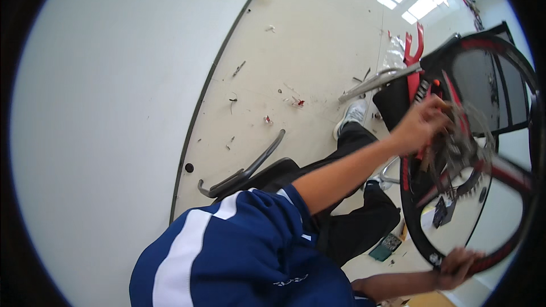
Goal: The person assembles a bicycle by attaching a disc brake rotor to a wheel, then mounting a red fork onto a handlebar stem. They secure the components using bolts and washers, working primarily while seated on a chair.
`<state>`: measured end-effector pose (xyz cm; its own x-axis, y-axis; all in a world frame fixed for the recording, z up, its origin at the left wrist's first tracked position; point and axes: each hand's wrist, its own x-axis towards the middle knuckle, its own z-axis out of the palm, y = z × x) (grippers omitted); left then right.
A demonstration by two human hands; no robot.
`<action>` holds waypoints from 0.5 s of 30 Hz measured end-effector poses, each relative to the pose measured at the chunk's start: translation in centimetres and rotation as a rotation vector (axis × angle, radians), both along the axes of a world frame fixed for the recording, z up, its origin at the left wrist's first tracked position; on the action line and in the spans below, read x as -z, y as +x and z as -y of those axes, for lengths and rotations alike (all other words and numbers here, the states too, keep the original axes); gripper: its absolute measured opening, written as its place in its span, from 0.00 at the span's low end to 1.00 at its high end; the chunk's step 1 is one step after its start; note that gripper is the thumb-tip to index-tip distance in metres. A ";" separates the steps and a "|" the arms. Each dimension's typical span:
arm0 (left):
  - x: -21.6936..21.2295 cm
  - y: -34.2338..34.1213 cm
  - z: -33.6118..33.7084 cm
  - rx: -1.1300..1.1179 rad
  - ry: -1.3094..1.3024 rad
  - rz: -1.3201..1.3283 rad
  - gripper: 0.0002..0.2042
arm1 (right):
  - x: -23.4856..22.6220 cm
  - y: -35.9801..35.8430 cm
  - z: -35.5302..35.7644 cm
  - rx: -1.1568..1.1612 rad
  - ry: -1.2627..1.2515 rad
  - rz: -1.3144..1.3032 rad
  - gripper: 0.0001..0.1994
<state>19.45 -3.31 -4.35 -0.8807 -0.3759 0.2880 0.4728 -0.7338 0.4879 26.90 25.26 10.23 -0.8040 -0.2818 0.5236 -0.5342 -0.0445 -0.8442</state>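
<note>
Gripping wheel [515, 176] rim w/ right hand [462, 264], left hand [420, 125] at hub.

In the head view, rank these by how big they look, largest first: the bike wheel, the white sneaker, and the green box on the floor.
1. Bike wheel, black rim with red, by far the largest; it sits closest to the camera.
2. White sneaker.
3. Green box, slightly smaller than the sneaker; partly hidden, so that gap is unsure.

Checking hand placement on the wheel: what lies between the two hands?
In the head view, the left hand is at the hub cogs and the right hand grips the black-and-red rim; between them run red spokes.
</note>
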 end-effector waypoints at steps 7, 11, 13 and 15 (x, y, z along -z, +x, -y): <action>1.8 9.9 23.8 -0.372 -1.141 0.524 0.30 | 5.8 -5.8 27.0 -0.117 -0.124 0.612 0.07; 1.7 21.9 29.4 -0.226 -1.453 0.687 0.28 | 12.1 -0.6 37.9 -0.111 -0.093 0.733 0.09; 2.2 27.0 29.5 -0.067 -1.411 0.824 0.30 | 15.2 2.5 41.8 -0.098 -0.042 0.804 0.08; 4.1 30.2 28.2 0.028 -1.383 0.909 0.35 | 18.3 5.7 44.1 -0.105 0.006 0.897 0.07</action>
<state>49.60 -31.47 -8.43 -0.9389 -0.2723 -0.2104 -0.3192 0.4607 0.8282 32.55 -18.80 -8.04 -0.8797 -0.3773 -0.2894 0.3314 -0.0500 -0.9422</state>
